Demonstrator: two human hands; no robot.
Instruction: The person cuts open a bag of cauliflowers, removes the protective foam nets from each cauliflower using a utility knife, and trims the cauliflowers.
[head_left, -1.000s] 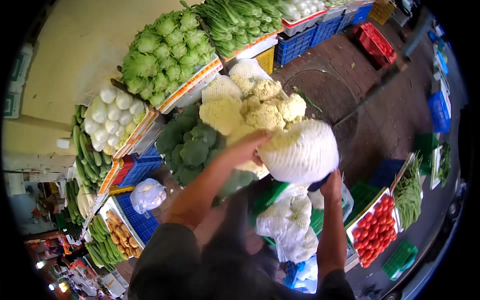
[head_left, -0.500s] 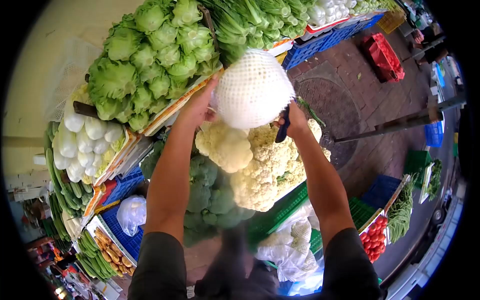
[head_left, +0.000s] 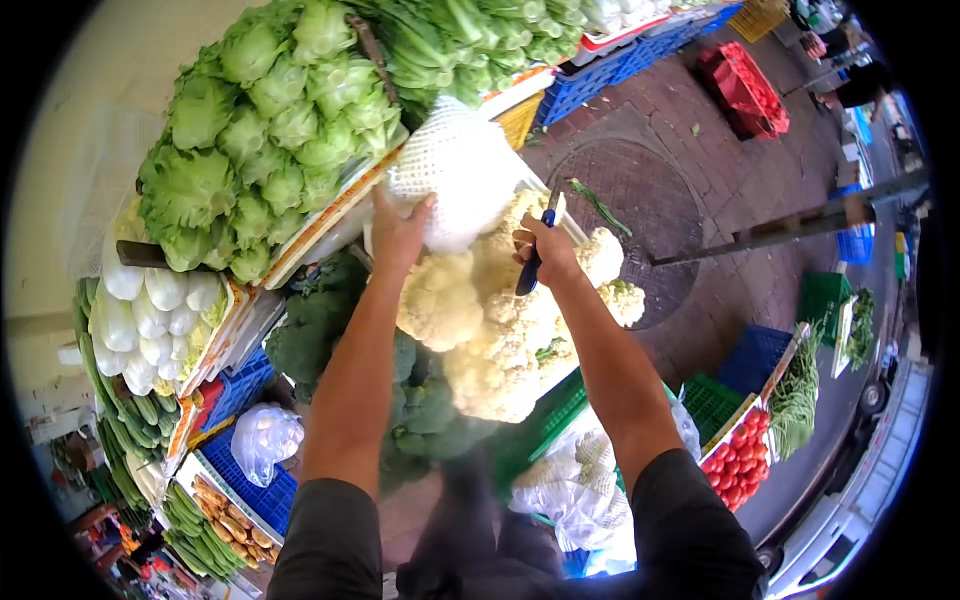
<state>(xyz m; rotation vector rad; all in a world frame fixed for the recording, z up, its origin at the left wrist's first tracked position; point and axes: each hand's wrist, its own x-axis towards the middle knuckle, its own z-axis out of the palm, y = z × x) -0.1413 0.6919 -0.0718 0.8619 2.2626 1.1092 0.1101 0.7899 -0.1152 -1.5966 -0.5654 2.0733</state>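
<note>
My left hand (head_left: pixel 400 235) grips the lower left side of a net-wrapped round head (head_left: pixel 455 180), white and washed out by glare; what is inside the net is hidden. My right hand (head_left: pixel 547 252) is closed around a knife (head_left: pixel 527 274) with a dark blue handle, its blade pointing up and away from me. That hand is apart from the wrapped head, over a heap of bare cauliflowers (head_left: pixel 500 355). One large cauliflower (head_left: pixel 440 300) lies just below my left hand. Dark green broccoli (head_left: pixel 325 320) is piled on the left, partly behind my left forearm.
Lettuces (head_left: pixel 285 120) are heaped at the upper left, near white-stemmed cabbages (head_left: pixel 150 320). A green crate (head_left: pixel 560 410) and plastic bags (head_left: pixel 575 490) are below the cauliflowers. On the right are a slanting pole (head_left: pixel 790 230), tomatoes (head_left: pixel 738 460) and a red-lined crate (head_left: pixel 745 90).
My right hand has come off the wrapped head and moved left and slightly down with the knife, blade now showing. The wrapped head has shifted left in my left hand; the view has also shifted.
</note>
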